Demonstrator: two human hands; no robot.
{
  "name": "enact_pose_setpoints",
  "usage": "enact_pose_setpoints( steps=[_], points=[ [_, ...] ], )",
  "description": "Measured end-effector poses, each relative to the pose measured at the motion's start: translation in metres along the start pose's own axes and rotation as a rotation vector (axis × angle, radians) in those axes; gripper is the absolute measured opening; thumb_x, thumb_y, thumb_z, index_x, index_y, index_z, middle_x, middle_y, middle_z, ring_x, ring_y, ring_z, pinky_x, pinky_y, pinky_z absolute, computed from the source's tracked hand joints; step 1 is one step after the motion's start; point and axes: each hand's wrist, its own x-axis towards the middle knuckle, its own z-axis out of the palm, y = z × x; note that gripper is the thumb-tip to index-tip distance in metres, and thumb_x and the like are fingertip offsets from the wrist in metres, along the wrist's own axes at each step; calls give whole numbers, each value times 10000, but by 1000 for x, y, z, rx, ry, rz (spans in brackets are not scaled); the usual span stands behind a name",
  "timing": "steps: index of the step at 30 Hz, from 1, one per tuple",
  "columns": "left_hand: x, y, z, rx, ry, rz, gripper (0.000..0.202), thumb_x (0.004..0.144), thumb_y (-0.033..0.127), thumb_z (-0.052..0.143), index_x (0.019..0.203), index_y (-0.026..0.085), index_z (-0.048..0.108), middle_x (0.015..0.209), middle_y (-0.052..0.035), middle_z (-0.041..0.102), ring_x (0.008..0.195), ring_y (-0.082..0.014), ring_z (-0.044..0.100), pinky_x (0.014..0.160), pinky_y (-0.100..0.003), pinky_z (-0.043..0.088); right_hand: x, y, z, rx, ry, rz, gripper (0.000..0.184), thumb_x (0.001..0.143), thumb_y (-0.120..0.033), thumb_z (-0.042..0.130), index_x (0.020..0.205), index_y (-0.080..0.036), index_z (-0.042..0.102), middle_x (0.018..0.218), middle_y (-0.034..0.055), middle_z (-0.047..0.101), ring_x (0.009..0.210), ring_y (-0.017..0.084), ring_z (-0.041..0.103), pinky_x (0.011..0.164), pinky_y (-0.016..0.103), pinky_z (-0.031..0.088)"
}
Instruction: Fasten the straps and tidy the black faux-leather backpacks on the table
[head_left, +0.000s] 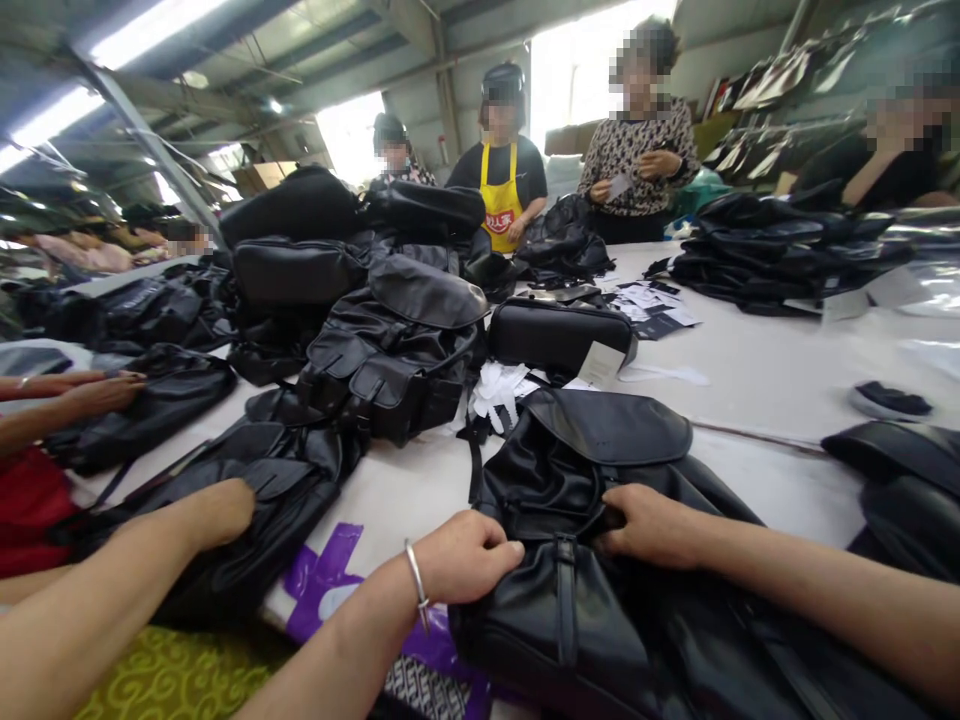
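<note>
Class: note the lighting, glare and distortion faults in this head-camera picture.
Head view: window and strip light burn out white; the wide lens bows the roof beams; soft sheen lies on the backpack that the left hand and right hand grip; shadows are faint.

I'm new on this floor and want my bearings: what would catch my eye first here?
The black backpack lies right in front, flap down, with the left hand and the right hand gripping it just below the flap. Behind it, a heap of black bags fills the middle of the white table. At the far end stands a person in a yellow apron.
</note>
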Motion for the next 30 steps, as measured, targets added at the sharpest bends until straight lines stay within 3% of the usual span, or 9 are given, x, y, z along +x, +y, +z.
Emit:
enact_pose_setpoints(
  steps=[4,8,11,14,16,20,23,26,30],
  points=[
    [7,4,3,63,-6,-55,557,792,695,442,637,182,590,593,-4,539,618,-152,523,561,-258,350,10,15,11,224,21,61,152,704,-267,630,603,-173,566,584,-23,551,613,146,520,546,240,355],
    [17,8,7,10,73,-72,641,698,822,490,604,194,579,596,-32,565,609,-179,550,556,-277,372,12,18,16,189,109,68,186,802,-283,550,682,-160,620,653,14,624,692,187,584,592,255,407],
    [27,7,13,-236,34,-148,498,617,678,698,674,193,605,584,-3,580,553,-156,542,521,-264,391,3,13,13,70,105,-25,226,860,-283,503,744,-161,654,750,48,679,770,218,627,669,284,452],
    [34,3,19,-520,-70,-172,344,567,430,780,723,177,606,592,31,581,510,-118,514,480,-240,392,-16,3,6,-111,47,-298,296,934,-338,464,819,-186,691,925,78,701,881,228,633,805,316,467],
    [36,0,23,-661,-67,-125,341,529,337,790,761,163,611,666,26,620,554,-113,543,491,-227,408,-30,-7,3,-271,12,-431,349,972,-344,417,820,-204,699,919,84,701,886,233,634,844,346,458],
    [32,3,24,-822,18,-61,376,529,304,800,816,144,618,737,6,654,622,-109,570,522,-213,409,-53,-32,-2,-496,12,-449,321,960,-234,391,899,-236,705,873,78,715,832,255,657,849,434,454],
    [27,6,22,-892,73,-53,367,565,308,796,839,132,628,718,7,649,614,-100,560,541,-216,405,-66,-47,-8,-403,-38,-464,389,889,-151,446,1203,-253,650,1160,97,699,1057,279,648,1002,479,420],
    [27,5,23,-884,90,-30,365,598,300,782,885,126,642,728,-1,662,605,-96,557,546,-217,398,-75,-51,-14,-244,-207,-525,593,862,-159,486,1445,-264,469,1434,91,536,1310,276,502,1134,457,347],
    [29,-4,26,-915,35,134,337,668,314,748,933,119,677,854,-56,726,736,-126,638,716,-250,487,-75,-48,-15,-201,-303,-615,590,838,-154,508,1416,-274,519,1400,100,566,1310,300,501,1173,535,266]
  ],
)
